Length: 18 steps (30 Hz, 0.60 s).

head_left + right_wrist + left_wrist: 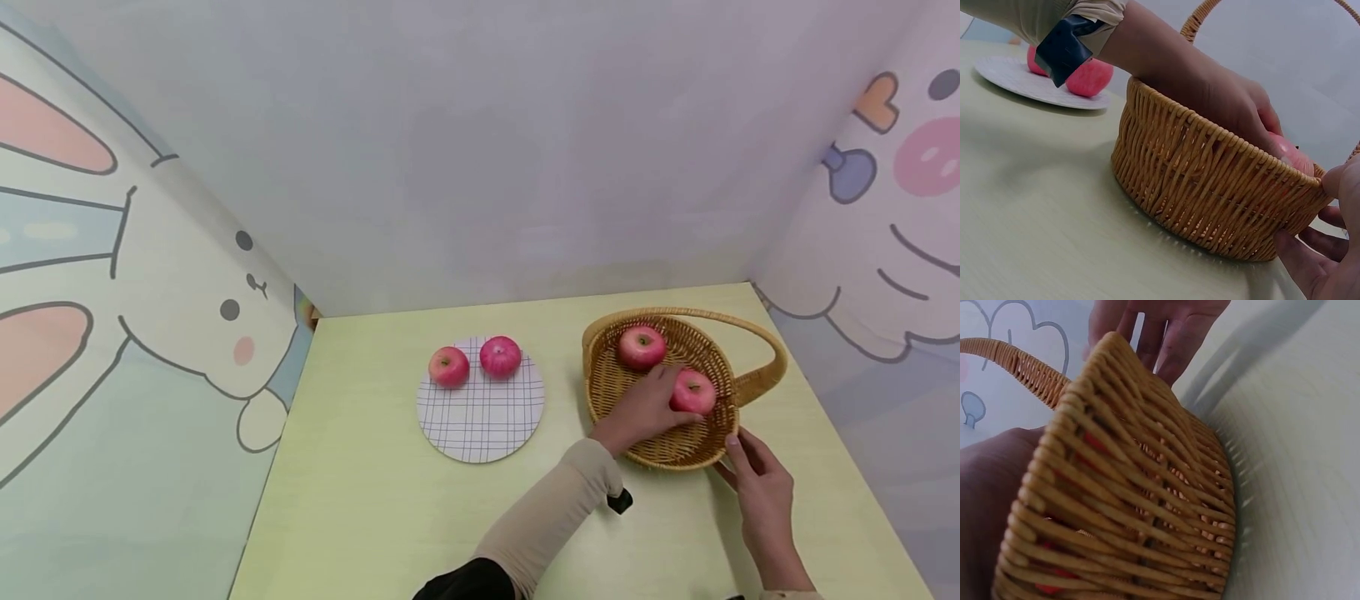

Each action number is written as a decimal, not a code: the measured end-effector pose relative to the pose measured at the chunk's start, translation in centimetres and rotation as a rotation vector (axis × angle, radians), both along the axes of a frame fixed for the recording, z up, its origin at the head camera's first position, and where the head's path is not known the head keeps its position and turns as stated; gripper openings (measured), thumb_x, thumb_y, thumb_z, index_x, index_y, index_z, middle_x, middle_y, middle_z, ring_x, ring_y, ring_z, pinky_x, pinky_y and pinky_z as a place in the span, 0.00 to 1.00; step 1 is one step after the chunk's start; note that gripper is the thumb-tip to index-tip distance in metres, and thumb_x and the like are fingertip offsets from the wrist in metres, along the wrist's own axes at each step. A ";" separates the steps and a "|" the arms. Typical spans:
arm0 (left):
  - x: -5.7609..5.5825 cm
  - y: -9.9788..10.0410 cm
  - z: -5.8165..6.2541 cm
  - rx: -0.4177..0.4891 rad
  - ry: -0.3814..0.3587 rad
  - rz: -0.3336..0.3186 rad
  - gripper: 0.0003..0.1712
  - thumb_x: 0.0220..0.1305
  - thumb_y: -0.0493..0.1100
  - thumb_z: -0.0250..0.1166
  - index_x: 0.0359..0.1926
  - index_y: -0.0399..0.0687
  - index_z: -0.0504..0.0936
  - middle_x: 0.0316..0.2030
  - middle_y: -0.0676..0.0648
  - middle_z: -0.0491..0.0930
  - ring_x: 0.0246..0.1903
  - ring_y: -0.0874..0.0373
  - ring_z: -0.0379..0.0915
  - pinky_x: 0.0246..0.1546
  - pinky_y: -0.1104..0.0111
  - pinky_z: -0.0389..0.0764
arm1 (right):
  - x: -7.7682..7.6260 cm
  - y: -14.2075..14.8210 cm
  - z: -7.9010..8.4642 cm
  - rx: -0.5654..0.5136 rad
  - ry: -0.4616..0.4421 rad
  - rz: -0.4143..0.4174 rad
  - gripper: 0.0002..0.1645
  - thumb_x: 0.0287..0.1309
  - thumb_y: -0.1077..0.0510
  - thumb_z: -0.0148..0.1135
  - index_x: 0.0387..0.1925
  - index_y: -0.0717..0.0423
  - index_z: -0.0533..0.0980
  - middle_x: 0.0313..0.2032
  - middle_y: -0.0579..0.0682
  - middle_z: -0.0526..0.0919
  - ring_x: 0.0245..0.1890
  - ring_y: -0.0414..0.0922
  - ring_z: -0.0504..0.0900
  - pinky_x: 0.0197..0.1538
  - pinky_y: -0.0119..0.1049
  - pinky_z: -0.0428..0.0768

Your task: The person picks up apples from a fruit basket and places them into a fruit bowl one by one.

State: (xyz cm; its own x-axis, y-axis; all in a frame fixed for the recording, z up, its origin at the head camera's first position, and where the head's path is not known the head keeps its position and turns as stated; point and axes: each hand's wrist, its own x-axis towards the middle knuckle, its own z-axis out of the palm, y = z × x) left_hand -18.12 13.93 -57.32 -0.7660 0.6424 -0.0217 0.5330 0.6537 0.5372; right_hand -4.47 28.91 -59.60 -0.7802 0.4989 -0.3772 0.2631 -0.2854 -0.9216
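My left hand (651, 407) reaches over the rim into a wicker basket (609, 388) and grips a red apple (694, 392), with the thumb on its near side and the fingers at its far side. In the right wrist view this apple (1293, 155) shows partly above the basket's rim. A second apple (642, 347) lies in the basket, farther back. My right hand (763, 490) holds the basket at its near right rim, thumb on the edge and fingers against the outer wall. The left wrist view shows mostly the woven wall (1147, 475), with the apples behind it largely hidden.
Left of the basket, a round plate with a grid pattern (480, 425) carries a pinkish apple (449, 367) and a darker red one (500, 357). The basket's tall handle (705, 315) arches over its far side. Printed cloth walls (480, 167) border the pale table (360, 500).
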 end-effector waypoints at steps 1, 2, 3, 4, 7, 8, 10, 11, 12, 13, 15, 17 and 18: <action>0.0 -0.2 0.1 0.007 -0.005 0.006 0.48 0.67 0.69 0.65 0.79 0.57 0.60 0.68 0.59 0.72 0.64 0.70 0.73 0.63 0.80 0.74 | 0.0 -0.1 0.0 -0.004 0.006 0.000 0.37 0.71 0.53 0.64 0.75 0.60 0.67 0.47 0.30 0.81 0.45 0.23 0.82 0.39 0.23 0.86; 0.0 -0.3 0.2 0.016 -0.007 0.010 0.47 0.66 0.69 0.66 0.78 0.57 0.61 0.68 0.59 0.72 0.63 0.71 0.73 0.63 0.80 0.74 | 0.0 -0.1 -0.1 -0.006 0.007 0.000 0.37 0.71 0.53 0.64 0.75 0.60 0.67 0.47 0.30 0.81 0.45 0.23 0.82 0.39 0.23 0.86; 0.0 -0.5 0.3 0.022 -0.004 0.011 0.47 0.66 0.69 0.66 0.78 0.58 0.61 0.67 0.59 0.72 0.63 0.70 0.73 0.62 0.79 0.74 | 0.1 -0.2 -0.1 -0.007 0.005 0.000 0.36 0.71 0.53 0.64 0.75 0.60 0.67 0.47 0.30 0.81 0.45 0.23 0.82 0.39 0.23 0.86; 0.0 -0.7 0.4 0.028 -0.003 0.015 0.46 0.66 0.69 0.66 0.77 0.58 0.62 0.67 0.59 0.72 0.63 0.70 0.73 0.62 0.80 0.74 | 0.1 -0.2 -0.2 -0.008 0.003 -0.002 0.36 0.71 0.53 0.64 0.75 0.59 0.68 0.47 0.30 0.82 0.45 0.22 0.82 0.39 0.23 0.86; 0.1 -1.2 0.9 0.058 0.002 0.024 0.43 0.66 0.68 0.67 0.75 0.60 0.63 0.66 0.58 0.73 0.62 0.70 0.74 0.61 0.80 0.75 | 0.1 -0.3 -0.2 -0.012 0.000 -0.003 0.36 0.72 0.53 0.63 0.75 0.59 0.68 0.46 0.30 0.82 0.45 0.22 0.82 0.39 0.23 0.86; 0.1 -1.4 1.0 0.070 0.005 0.026 0.43 0.66 0.67 0.68 0.74 0.59 0.64 0.66 0.58 0.73 0.62 0.70 0.74 0.61 0.80 0.75 | 0.2 -0.3 -0.2 -0.012 -0.001 -0.003 0.35 0.72 0.53 0.63 0.75 0.59 0.67 0.46 0.30 0.82 0.44 0.22 0.82 0.39 0.23 0.86; 0.2 -1.8 1.4 0.093 0.006 0.035 0.43 0.66 0.66 0.68 0.75 0.60 0.63 0.66 0.58 0.73 0.63 0.70 0.73 0.62 0.80 0.74 | 0.2 -0.3 -0.2 -0.006 0.006 -0.001 0.36 0.72 0.53 0.63 0.75 0.60 0.67 0.47 0.29 0.82 0.44 0.21 0.82 0.39 0.22 0.86; 0.2 -2.0 1.6 0.106 0.009 0.037 0.43 0.66 0.65 0.69 0.75 0.59 0.63 0.66 0.59 0.73 0.63 0.70 0.73 0.63 0.80 0.74 | 0.2 -0.3 -0.2 -0.004 0.013 0.001 0.36 0.72 0.53 0.63 0.75 0.60 0.67 0.47 0.29 0.82 0.44 0.22 0.82 0.39 0.22 0.86; 0.2 -2.1 1.8 0.116 0.010 0.039 0.44 0.66 0.65 0.69 0.75 0.59 0.63 0.67 0.59 0.73 0.64 0.70 0.72 0.63 0.80 0.73 | 0.2 -0.2 -0.2 -0.001 0.020 0.002 0.36 0.72 0.53 0.63 0.75 0.60 0.67 0.47 0.30 0.81 0.45 0.22 0.83 0.39 0.22 0.86; 0.3 -2.3 2.1 0.127 0.015 0.041 0.45 0.66 0.64 0.70 0.76 0.57 0.63 0.67 0.59 0.73 0.65 0.69 0.71 0.63 0.80 0.73 | 0.2 -0.2 -0.2 0.001 0.026 0.001 0.36 0.72 0.53 0.63 0.75 0.60 0.67 0.47 0.30 0.82 0.45 0.22 0.83 0.39 0.22 0.86; 0.4 -2.6 2.5 0.135 0.018 0.048 0.47 0.66 0.64 0.70 0.78 0.57 0.61 0.70 0.59 0.71 0.67 0.69 0.69 0.65 0.80 0.72 | 0.2 -0.2 -0.2 0.001 0.034 -0.003 0.36 0.72 0.53 0.63 0.75 0.60 0.67 0.48 0.30 0.82 0.45 0.22 0.83 0.39 0.22 0.86; 0.6 -3.1 3.0 0.150 0.019 0.056 0.48 0.66 0.64 0.70 0.79 0.56 0.60 0.72 0.58 0.69 0.70 0.68 0.68 0.67 0.79 0.71 | 0.2 -0.2 -0.1 -0.003 0.036 -0.007 0.35 0.72 0.53 0.63 0.75 0.60 0.67 0.48 0.30 0.82 0.45 0.22 0.84 0.39 0.22 0.86; 0.7 -3.3 3.3 0.159 0.018 0.061 0.48 0.66 0.64 0.70 0.79 0.56 0.60 0.74 0.57 0.68 0.71 0.68 0.66 0.68 0.79 0.70 | 0.1 -0.2 0.0 -0.006 0.034 -0.009 0.35 0.72 0.53 0.63 0.75 0.60 0.67 0.48 0.31 0.82 0.45 0.22 0.84 0.39 0.23 0.86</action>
State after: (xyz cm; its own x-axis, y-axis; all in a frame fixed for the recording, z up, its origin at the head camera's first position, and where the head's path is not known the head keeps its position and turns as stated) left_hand -17.45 10.62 -54.04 -0.8033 0.5886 0.0906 0.5052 0.5930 0.6270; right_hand -4.35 28.70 -59.65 -0.7883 0.5034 -0.3538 0.2294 -0.2932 -0.9281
